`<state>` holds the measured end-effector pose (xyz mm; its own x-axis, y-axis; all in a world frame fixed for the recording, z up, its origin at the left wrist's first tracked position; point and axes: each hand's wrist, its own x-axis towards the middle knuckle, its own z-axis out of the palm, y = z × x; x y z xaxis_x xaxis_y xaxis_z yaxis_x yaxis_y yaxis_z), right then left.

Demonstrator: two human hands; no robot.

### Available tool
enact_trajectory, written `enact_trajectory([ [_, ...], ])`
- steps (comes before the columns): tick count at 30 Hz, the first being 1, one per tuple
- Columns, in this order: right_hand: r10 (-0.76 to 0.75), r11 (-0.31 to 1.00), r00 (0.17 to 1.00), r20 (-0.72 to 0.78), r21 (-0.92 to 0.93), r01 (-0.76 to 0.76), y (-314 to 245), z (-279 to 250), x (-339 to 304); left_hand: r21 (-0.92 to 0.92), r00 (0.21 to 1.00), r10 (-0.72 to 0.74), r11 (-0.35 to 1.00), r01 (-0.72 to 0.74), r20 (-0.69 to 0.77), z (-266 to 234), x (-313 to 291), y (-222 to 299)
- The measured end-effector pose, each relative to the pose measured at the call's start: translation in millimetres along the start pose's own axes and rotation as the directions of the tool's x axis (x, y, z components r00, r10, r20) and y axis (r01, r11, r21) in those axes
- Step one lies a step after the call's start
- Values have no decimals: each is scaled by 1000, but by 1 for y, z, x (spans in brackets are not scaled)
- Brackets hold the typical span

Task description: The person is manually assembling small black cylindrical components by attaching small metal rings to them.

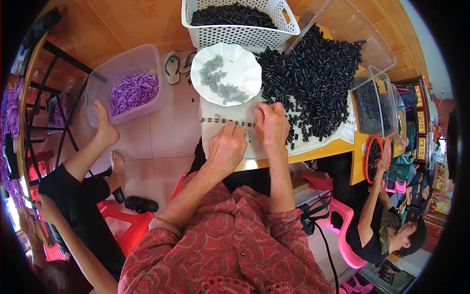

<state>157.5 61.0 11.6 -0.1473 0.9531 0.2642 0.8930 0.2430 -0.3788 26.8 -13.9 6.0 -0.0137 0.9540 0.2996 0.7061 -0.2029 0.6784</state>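
Observation:
My left hand (226, 148) rests at the front of the white cloth (210, 139), its fingers curled and pressed together. Just to its right, my right hand (272, 125) is closed in a pinch. Whatever either hand holds is too small or hidden to make out. Beyond them stands a white scalloped plate (247, 68) with many tiny grey, see-through pieces (213, 73), perhaps springs. A large heap of short black plastic tubes (318, 73) spreads beside my right hand. A row of small dark brown marks (215, 120) crosses the cloth near my left fingers.
A white perforated basket (240, 36) of black pieces stands behind the plate. Clear plastic boxes (377, 105) sit at the right. On the left floor is a clear tub (147, 56) with purple pieces. Two other people sit nearby; one reaches to a red bowl (368, 161).

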Motion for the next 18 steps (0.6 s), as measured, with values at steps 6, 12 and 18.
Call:
enact_trajectory([
  [6, -9, 995, 999, 48, 99, 5, 4, 3, 1, -122, 995, -55, 991, 45, -78, -5, 0, -4],
  [12, -9, 987, 1000, 12, 158, 7, 5, 1, -4, -219, 982, -109, 973, 74, -153, -7, -1, -8],
  [18, 212, 631, 943, 256, 701, -332, 12, -9, -28, -440, 964, -245, 880, 179, -99, -9, 1, -3],
])
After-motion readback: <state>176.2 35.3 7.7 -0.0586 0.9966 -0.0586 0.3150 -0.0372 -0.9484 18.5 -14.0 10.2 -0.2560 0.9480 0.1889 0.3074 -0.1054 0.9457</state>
